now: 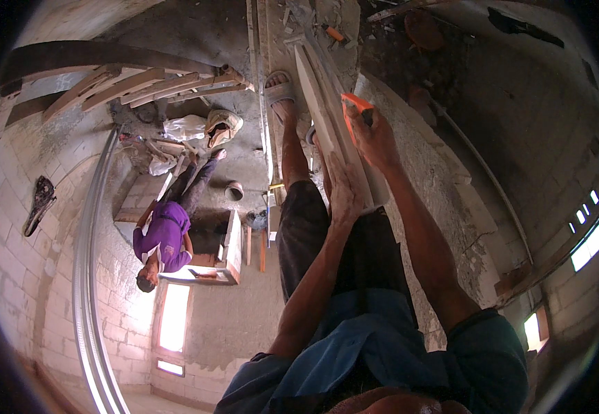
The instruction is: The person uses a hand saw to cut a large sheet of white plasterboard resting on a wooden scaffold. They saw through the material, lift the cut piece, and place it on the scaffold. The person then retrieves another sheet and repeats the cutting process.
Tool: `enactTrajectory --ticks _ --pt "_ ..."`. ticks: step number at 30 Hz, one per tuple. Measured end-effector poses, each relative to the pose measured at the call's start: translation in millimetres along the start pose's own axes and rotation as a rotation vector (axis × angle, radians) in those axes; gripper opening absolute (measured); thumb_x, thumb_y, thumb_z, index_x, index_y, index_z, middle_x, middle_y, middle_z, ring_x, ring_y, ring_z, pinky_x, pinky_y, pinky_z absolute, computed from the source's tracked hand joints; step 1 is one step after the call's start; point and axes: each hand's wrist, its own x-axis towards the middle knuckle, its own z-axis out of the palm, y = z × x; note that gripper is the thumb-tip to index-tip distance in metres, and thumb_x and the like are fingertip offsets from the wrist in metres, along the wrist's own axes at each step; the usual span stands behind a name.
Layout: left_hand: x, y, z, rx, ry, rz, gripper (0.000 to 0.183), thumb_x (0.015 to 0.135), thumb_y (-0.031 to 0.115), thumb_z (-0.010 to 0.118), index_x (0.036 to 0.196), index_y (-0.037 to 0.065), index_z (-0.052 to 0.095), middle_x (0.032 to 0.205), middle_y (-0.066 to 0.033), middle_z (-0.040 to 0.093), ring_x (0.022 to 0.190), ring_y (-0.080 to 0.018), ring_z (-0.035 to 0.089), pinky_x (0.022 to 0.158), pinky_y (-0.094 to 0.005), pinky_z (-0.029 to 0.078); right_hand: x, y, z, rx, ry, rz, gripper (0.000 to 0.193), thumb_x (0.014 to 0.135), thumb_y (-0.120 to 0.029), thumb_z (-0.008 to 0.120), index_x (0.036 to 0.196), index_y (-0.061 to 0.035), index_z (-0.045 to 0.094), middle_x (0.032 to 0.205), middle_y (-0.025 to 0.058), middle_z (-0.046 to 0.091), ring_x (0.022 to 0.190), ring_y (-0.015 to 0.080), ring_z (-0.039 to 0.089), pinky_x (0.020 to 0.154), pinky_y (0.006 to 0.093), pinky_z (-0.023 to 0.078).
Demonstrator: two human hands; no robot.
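Observation:
A long, pale, narrow board (315,100) with lengthwise edges slopes away from my lap toward the far middle. My left hand (344,190) lies on its near part, fingers stretched along the surface. My right hand (374,141) is closed around an orange hand tool (356,105) with a dark part, beside the board's right edge. The fingers hide much of this tool, so its exact kind does not show. Beyond the board's far end, another orange-handled object (332,32) lies among scraps.
A person in a purple shirt (168,231) stands at left near a wooden frame (230,252). Long metal profiles (87,276) run along the left side. Timber pieces (141,86), sacks (222,127) and a bucket-like container (234,191) are farther off. A rough wall edge (437,165) rises at right.

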Motion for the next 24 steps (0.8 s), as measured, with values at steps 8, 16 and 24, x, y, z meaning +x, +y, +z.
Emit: enactTrajectory --ticks 8,16,24 --pt "4 19 -15 -0.078 -0.141 -0.087 0.076 0.108 0.047 0.025 0.155 -0.010 0.005 0.161 -0.0335 0.011 0.151 -0.0445 0.014 0.123 -0.0455 0.018 4 33 15 -0.127 0.126 -0.297 0.058 0.092 -0.054 0.057 0.122 -0.0043 0.055 0.081 0.0107 0.058 0.065 0.0225 0.058 0.062 0.0378 0.049" --pt "1 18 -15 -0.114 -0.077 -0.120 0.072 0.109 0.043 0.028 0.155 -0.009 0.010 0.158 -0.0346 0.018 0.147 -0.0459 0.023 0.120 -0.0447 0.024 -1 7 7 0.051 0.042 -0.030 0.079 0.092 -0.072 0.052 0.116 0.0033 0.058 0.076 0.0108 0.061 0.065 0.0217 0.061 0.062 0.0375 0.049" --pt "5 8 -12 -0.067 -0.093 -0.056 0.077 0.108 0.050 0.025 0.157 -0.006 0.006 0.159 -0.0327 0.018 0.148 -0.0435 0.025 0.120 -0.0458 0.026 -1 23 12 -0.024 0.104 -0.240 0.075 0.094 -0.067 0.052 0.118 0.0042 0.057 0.076 0.0079 0.059 0.066 0.0210 0.060 0.064 0.0359 0.049"
